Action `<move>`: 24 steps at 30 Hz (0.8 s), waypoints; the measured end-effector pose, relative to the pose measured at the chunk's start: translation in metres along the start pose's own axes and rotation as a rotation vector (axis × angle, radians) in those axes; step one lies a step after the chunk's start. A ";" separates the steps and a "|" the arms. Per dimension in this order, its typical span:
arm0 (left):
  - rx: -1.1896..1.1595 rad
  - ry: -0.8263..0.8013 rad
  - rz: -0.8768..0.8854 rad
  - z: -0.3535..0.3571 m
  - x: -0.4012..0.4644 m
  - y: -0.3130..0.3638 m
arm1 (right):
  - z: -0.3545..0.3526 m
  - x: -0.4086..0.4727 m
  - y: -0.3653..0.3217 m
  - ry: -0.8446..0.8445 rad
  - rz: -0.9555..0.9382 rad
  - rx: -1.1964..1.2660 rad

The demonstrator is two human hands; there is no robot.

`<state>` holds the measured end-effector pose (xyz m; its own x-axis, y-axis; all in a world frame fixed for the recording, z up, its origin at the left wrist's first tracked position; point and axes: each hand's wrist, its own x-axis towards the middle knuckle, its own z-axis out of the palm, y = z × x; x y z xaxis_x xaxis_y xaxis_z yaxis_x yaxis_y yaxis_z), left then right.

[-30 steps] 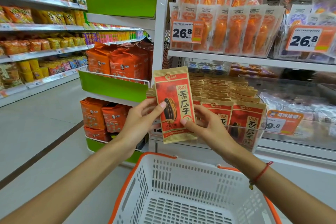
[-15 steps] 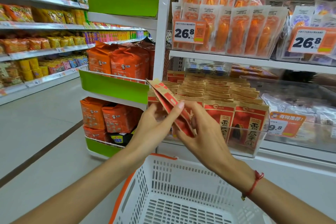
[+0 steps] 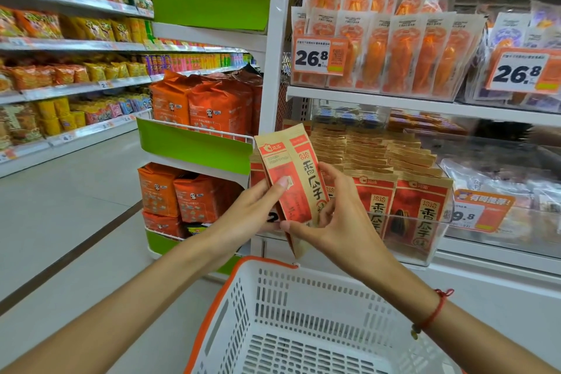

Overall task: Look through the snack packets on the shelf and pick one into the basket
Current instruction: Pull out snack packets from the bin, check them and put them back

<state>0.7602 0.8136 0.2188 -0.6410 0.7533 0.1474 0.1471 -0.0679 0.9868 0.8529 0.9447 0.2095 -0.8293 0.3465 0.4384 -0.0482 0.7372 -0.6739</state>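
Both hands hold a red and brown paper seed packet (image 3: pixel 299 188) upright, just above the far rim of the white basket with an orange rim (image 3: pixel 264 263). My left hand (image 3: pixel 252 212) pinches its left face with the thumb on top. My right hand (image 3: pixel 343 222) grips its right edge and bottom. Two printed faces show, and I cannot tell whether this is one packet or two fanned apart. Behind it, many identical packets (image 3: pixel 422 200) stand in rows in a clear bin (image 3: pixel 437 240) on the shelf. Nothing lies in the basket.
Above the bin, a shelf holds orange dried-fruit packets (image 3: pixel 403 51) with 26.8 price tags (image 3: pixel 318 55). To the left stands a green end rack (image 3: pixel 197 146) with orange bags. An aisle floor (image 3: pixel 60 206) runs along snack shelves (image 3: pixel 60 70) at far left.
The packet went from facing me flat to edge-on and tilted, and now stands upright with two faces showing. Both hands kept hold and shifted slightly right and down.
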 end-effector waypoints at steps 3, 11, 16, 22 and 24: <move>0.008 -0.014 0.012 0.000 0.000 0.001 | -0.001 0.000 0.000 0.038 0.009 -0.045; 0.110 0.197 -0.005 -0.007 0.004 -0.010 | -0.016 0.006 0.001 0.157 0.045 -0.152; 0.154 0.149 0.014 -0.006 0.004 -0.013 | -0.018 0.010 0.011 0.206 0.070 -0.046; 0.119 0.097 0.003 -0.002 0.003 -0.014 | -0.019 0.013 0.020 0.228 0.057 0.018; 0.112 0.071 -0.014 0.000 0.002 -0.013 | -0.021 0.013 0.021 0.235 0.058 0.035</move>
<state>0.7566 0.8158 0.2064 -0.6949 0.7050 0.1419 0.2183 0.0188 0.9757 0.8523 0.9765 0.2139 -0.6793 0.5158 0.5221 -0.0268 0.6934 -0.7200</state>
